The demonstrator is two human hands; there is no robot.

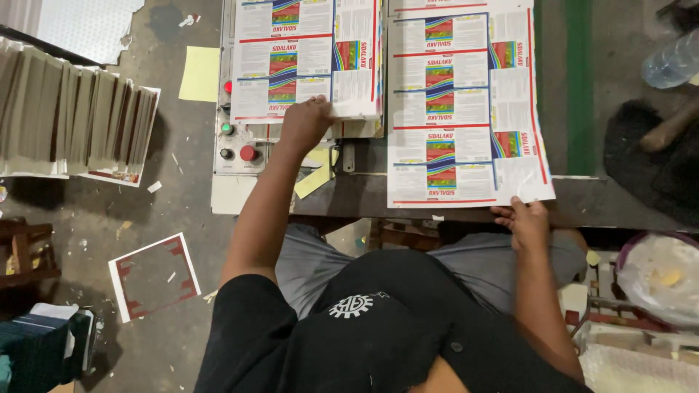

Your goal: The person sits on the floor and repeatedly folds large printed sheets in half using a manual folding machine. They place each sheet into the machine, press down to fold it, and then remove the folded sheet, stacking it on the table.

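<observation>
Two piles of big printed paper sheets are seen from above on a dark table [342, 196]. The sheets are white with red lines and small bright striped pictures on them.

The left hand [304, 124] is stretched out to the left pile of printed white sheets [306, 54]. Its fingers are curled over the near edge of this pile, close to the pile's right corner, so the pile is gripped there. The right hand [526, 222] is laid at the near edge of the right pile of printed white sheets [462, 109], by its right corner. The fingertips are touching the bottom edge of the paper and are closed narrow on it. It cannot be told how many sheets are pinched.

The two piles are set side by side, just apart, with the right pile closer to the person.

Under the left pile a grey panel with red and green round buttons [237, 145] is seen. A yellow paper sheet [199, 73] is lying on the floor beside it. Far to the left a thick row of stacked grey cards [73, 120] is standing. A red-framed flat sheet [154, 275] is lying on the floor below. A clear plastic bottle [671, 62] is lying at the top right.
</observation>
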